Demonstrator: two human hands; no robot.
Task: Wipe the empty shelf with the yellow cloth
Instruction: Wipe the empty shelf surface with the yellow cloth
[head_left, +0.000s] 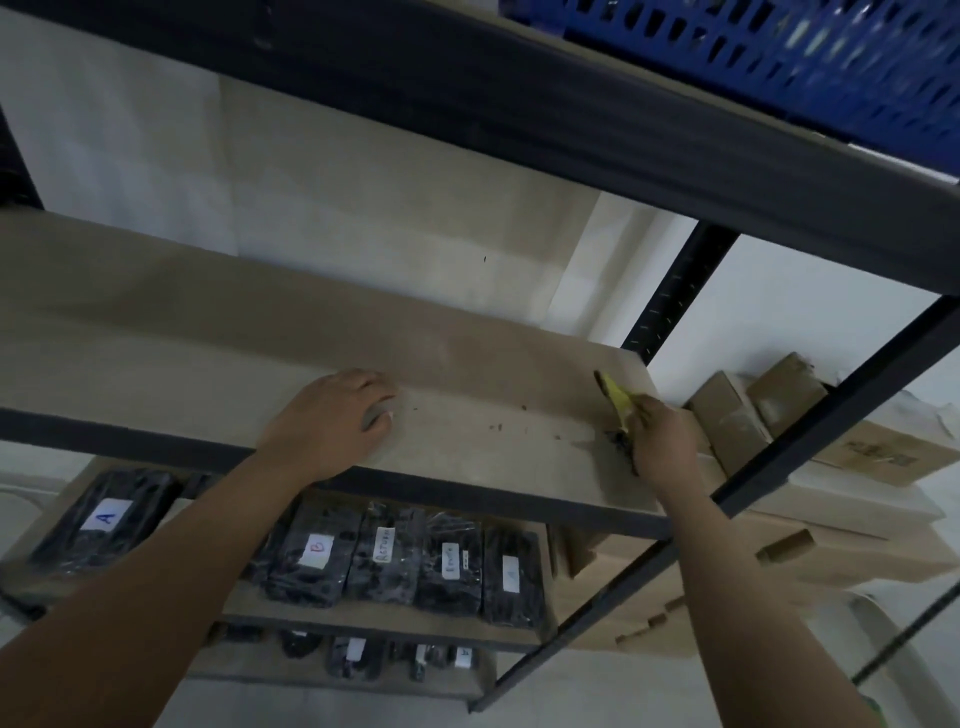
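Centrally, the empty shelf (208, 332) is pressed by the flat, open left hand (332, 421); the yellow cloth (618, 400) is gripped in the closed right hand (662, 447) at the right end.

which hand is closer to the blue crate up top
Right. The right hand with the yellow cloth is at the shelf's right end, below the blue crate; the left hand rests mid-shelf, farther left.

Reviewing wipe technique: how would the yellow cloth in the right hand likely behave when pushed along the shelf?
The yellow cloth is probably floppy: it bunches and droops from the right hand. It likely drags rather than slides, since dark debris remains on the shelf. It looks light, pinched easily.
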